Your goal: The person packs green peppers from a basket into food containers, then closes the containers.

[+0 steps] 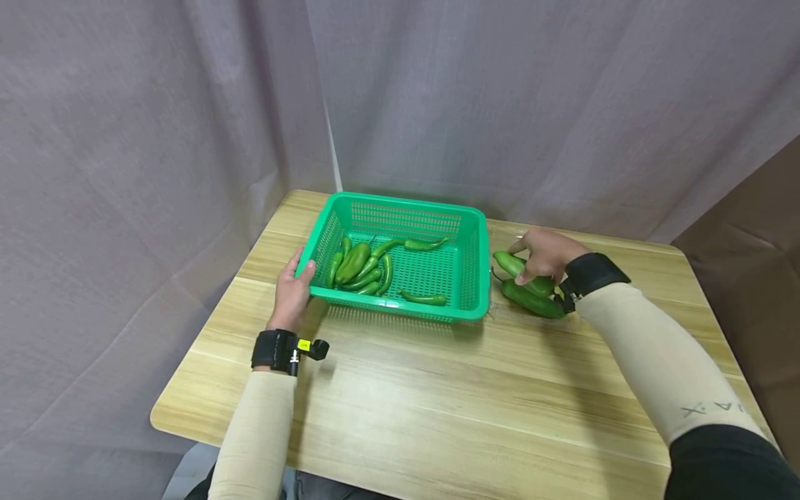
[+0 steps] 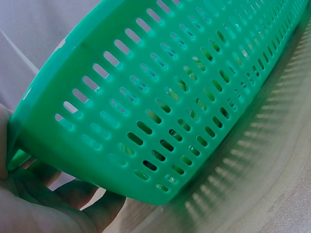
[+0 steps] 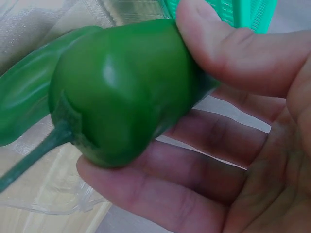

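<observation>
My left hand (image 1: 292,297) grips the left rim of a green plastic basket (image 1: 400,303), its thumb over the edge and its fingers outside and underneath. Inside the basket lie several slim green chili peppers (image 1: 425,299) and one thicker green pepper (image 1: 353,264), mostly gathered at the left side. To the right of the basket, my right hand (image 1: 547,255) holds a large green pepper (image 3: 121,87) between thumb and fingers, its stem pointing away from the palm. A second large green pepper (image 1: 528,300) lies right beside the held one.
Clear plastic packaging (image 3: 53,206) lies beneath the peppers on the right. The wooden table (image 1: 437,396) extends in front of the basket, and a grey curtain (image 1: 475,104) hangs behind it. Brown cloth (image 1: 750,243) borders the right side.
</observation>
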A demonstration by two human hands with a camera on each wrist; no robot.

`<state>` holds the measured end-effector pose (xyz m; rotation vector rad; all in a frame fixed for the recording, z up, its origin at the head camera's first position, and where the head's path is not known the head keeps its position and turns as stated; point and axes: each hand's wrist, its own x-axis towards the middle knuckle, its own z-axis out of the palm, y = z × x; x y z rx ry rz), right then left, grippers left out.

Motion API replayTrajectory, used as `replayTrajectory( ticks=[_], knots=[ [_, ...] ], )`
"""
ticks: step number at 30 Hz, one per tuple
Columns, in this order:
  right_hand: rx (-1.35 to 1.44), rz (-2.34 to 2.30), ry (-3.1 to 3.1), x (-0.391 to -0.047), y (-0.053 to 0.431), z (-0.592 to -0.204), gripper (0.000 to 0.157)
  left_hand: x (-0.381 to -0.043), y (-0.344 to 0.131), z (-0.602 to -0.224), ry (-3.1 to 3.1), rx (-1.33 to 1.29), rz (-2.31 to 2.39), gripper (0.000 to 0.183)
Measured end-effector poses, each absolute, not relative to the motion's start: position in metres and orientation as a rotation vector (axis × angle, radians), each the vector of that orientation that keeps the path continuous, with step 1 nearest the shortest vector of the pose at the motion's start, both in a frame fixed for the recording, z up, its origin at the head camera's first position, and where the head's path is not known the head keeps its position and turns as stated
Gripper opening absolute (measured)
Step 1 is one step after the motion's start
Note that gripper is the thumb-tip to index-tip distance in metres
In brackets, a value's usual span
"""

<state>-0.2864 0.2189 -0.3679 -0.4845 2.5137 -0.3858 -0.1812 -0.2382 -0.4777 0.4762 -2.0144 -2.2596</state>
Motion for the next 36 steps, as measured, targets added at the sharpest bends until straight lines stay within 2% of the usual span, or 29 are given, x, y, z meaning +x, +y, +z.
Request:
replayTrajectory(
  ticks=[20,36],
  knots=[
    [-0.581,-0.363,2.613,-0.284,0.224,-0.394,0.066,-0.181,-0.237,-0.476,-1.996,0.477,-2.274,0.06],
    [-0.589,-0.275,2.648,-0.279,0.225,-0.409,0.068,-0.18,-0.237,-0.476,-1.999,0.481,-2.277,0.061]
  ],
)
